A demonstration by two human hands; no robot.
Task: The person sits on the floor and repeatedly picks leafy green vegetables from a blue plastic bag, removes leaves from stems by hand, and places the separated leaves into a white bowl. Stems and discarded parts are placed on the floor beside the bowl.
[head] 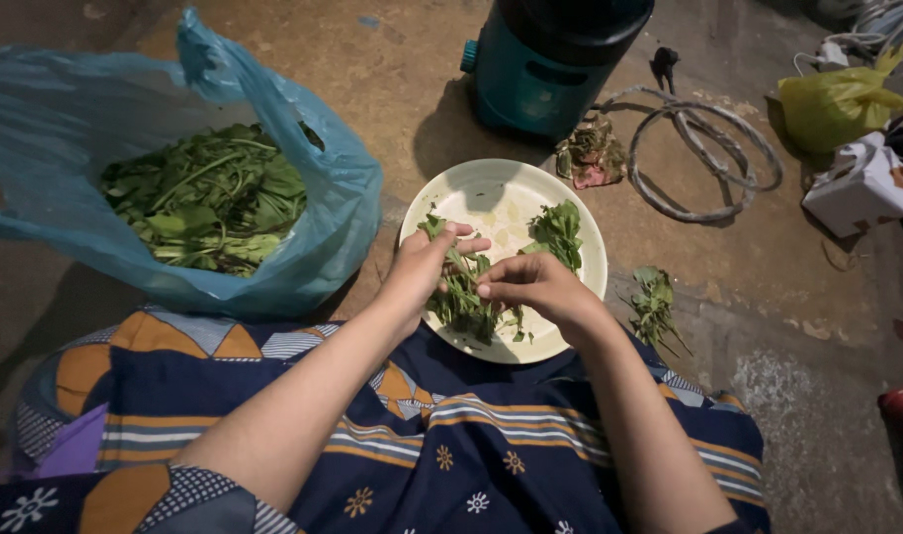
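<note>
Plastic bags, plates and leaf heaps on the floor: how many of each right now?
Plastic bags: 2, a blue bag of greens and a yellow bag
Plates: 1, a cream plate
Leaf heaps on the floor: 1, a small heap right of the plate
Total: 4

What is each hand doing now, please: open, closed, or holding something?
Left hand: closed on a bunch of leafy greens over the plate.
Right hand: fingers pinched on the same greens.
</note>
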